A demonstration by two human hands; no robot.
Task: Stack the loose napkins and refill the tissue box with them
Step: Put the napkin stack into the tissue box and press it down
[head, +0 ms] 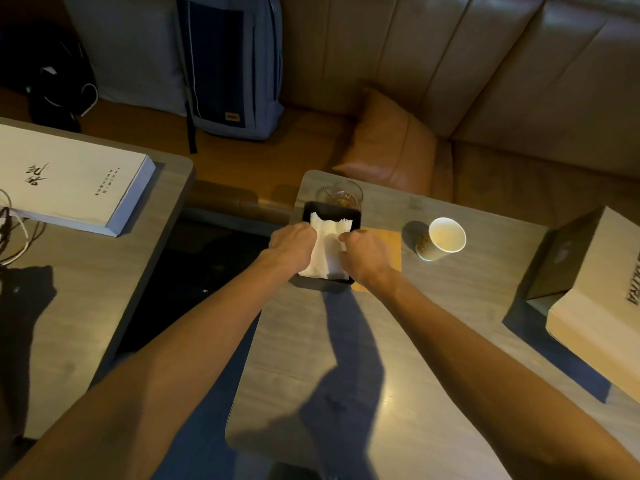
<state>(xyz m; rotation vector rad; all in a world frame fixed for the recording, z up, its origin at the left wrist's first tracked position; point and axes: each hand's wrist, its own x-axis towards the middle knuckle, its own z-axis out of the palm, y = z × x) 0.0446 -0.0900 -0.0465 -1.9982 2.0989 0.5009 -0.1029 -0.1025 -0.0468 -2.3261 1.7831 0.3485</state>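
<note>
A black open tissue box [330,210] stands at the far left corner of the right-hand table. White napkins [327,249] lie in a stack inside it, their far edge slightly ragged. My left hand [292,245] rests on the stack's left edge with fingers curled onto the paper. My right hand [365,252] is at the stack's right edge, fingers bent and pinching the napkins. Both hands cover the box's side walls. A thin wooden lid or board [388,244] lies flat just right of the box, partly under my right hand.
A glass cup [343,195] stands just behind the box. A paper cup [441,239] sits to the right, then a cardboard box [595,289] at the table's right edge. The left table holds a white book [74,190] and cables [14,233]. A backpack [232,64] and cushion [391,143] rest on the sofa.
</note>
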